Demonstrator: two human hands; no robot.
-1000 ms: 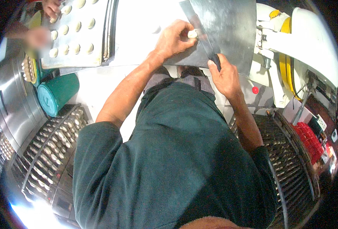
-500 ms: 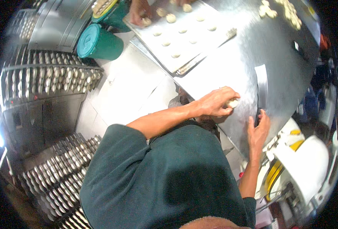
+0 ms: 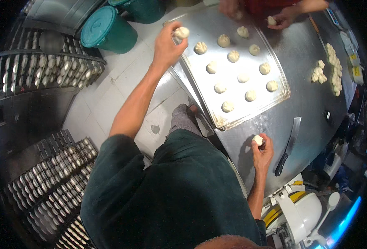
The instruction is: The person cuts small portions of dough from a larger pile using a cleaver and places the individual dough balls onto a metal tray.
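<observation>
My left hand (image 3: 167, 46) is stretched out at the far left corner of the baking tray (image 3: 216, 117), its fingers closed around a pale dough ball (image 3: 181, 32). Several gathered dough balls (image 3: 233, 56) stand spaced out on the tray. Over the near part of the metal table (image 3: 243, 159), my right hand (image 3: 263, 152) pinches another dough ball (image 3: 257, 140) at the fingertips. A knife with a dark handle (image 3: 281, 165) lies just to the right of that hand, apart from it.
Across the table, a co-worker's hand (image 3: 286, 17) holds a piece of dough. More dough pieces (image 3: 335, 68) lie at the far right. A white and yellow machine (image 3: 301, 211) stands at the near right, lidded green bins (image 3: 116, 31) at the far left, loaded racks (image 3: 52, 178) along the left.
My left hand has gone from the table out to the tray's far left corner with a dough ball. My right hand has left the knife and now holds a dough ball. The view has shifted.
</observation>
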